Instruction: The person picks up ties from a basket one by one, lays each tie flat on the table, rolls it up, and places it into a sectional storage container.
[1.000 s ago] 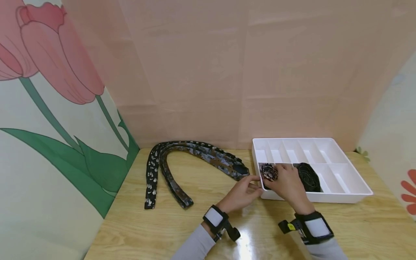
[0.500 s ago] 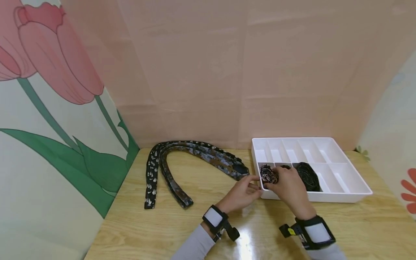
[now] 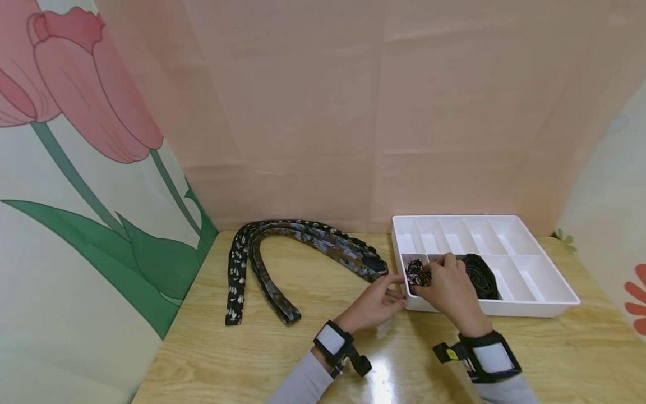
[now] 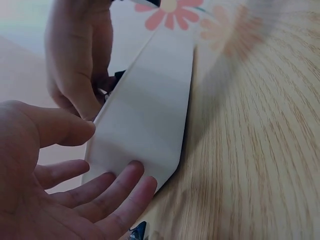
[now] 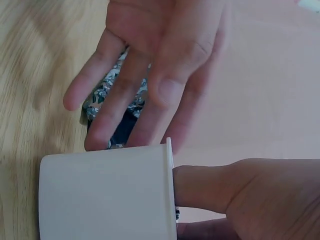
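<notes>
A white divided tray point(image 3: 525, 306) stands on the wooden table at the right. My right hand point(image 3: 430, 276) curls round a rolled patterned tie point(image 3: 416, 272) in the tray's front-left compartment. In the right wrist view only its thumb point(image 5: 220, 192) shows, behind the tray's corner wall point(image 5: 105, 195). A rolled black tie point(image 3: 481, 275) fills the compartment beside it. My left hand point(image 3: 392, 292) is open, its straight fingers point(image 4: 117, 192) against the tray's outer wall point(image 4: 150, 115) at the front-left corner.
Two long patterned ties point(image 3: 282, 247) lie curved on the table point(image 3: 252, 348) left of the tray, reaching back to the pink wall. The tray's rear compartments point(image 3: 454, 235) hold nothing. A tulip-painted panel closes the left side.
The rolled patterned tie has sunk lower into the front-left compartment under my right hand. My left hand has stayed at the tray's corner.
</notes>
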Tool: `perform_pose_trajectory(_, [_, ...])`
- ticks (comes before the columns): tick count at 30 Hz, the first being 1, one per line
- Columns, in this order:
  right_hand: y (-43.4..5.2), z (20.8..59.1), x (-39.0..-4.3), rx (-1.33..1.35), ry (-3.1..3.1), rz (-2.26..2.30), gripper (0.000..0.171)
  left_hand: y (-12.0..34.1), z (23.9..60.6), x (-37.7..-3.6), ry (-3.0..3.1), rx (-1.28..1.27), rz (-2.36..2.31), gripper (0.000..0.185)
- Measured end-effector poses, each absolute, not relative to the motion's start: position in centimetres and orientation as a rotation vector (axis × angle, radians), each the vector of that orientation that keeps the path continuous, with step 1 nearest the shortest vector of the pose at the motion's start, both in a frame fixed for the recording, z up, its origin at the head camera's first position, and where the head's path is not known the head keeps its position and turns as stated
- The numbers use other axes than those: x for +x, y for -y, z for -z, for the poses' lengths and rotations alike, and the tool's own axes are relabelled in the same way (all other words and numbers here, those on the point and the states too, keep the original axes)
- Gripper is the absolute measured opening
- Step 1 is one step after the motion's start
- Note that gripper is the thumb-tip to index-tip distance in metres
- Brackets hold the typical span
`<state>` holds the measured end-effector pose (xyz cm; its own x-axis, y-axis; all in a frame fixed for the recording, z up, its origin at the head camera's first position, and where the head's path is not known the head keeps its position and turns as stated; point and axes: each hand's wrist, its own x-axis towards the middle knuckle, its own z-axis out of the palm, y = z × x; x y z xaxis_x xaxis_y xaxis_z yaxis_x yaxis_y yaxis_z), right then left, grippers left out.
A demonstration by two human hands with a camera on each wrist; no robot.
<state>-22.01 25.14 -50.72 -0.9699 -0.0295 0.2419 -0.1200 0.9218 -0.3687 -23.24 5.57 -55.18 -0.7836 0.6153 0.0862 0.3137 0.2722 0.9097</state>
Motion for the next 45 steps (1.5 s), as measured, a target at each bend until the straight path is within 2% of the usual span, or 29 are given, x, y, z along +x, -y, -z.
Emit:
perform_pose_trajectory(8, [-24.7,50.9,-21.8,0.127,2.825,-0.619,0.063,-3.0,55.4,-22.7,-2.327,0.846,-1.483,0.040])
perform_pose_trajectory(15, [-21.7,50.3,-21.8,0.308,2.479,-0.634,0.048,2.0,54.4,-22.4,-2.553,0.717,-1.434,0.023])
perform_pose_trajectory(18, [-19.6,50.4,-22.3,0.392,2.509,-0.654,0.047,4.5,53.5,-21.9,-2.668,0.607,-1.445,0.021])
perform_pose_trajectory(24, [-16.3,52.2,-23.9,0.429,2.612,-0.641,0.057,9.0,52.5,-21.3,-2.947,0.323,-1.486,0.016])
perform_pose_trajectory(31, [-14.7,54.8,-25.8,0.395,2.631,-0.539,0.069,12.7,53.8,-20.7,-3.305,-0.113,-1.198,0.011])
perform_pose_trajectory(35, [-14.6,55.7,-26.0,0.382,2.658,-0.486,0.073,13.6,55.3,-20.0,-3.300,-0.221,-1.058,0.021])
perform_pose_trajectory(42, [-15.0,56.6,-25.3,0.399,2.685,-0.511,0.038,13.9,56.1,-19.1,-3.275,-0.302,-0.851,0.054])
perform_pose_trajectory(45, [-15.0,56.6,-24.9,0.368,2.709,-0.560,0.032,14.2,55.7,-18.7,-3.271,-0.343,-0.803,0.065])
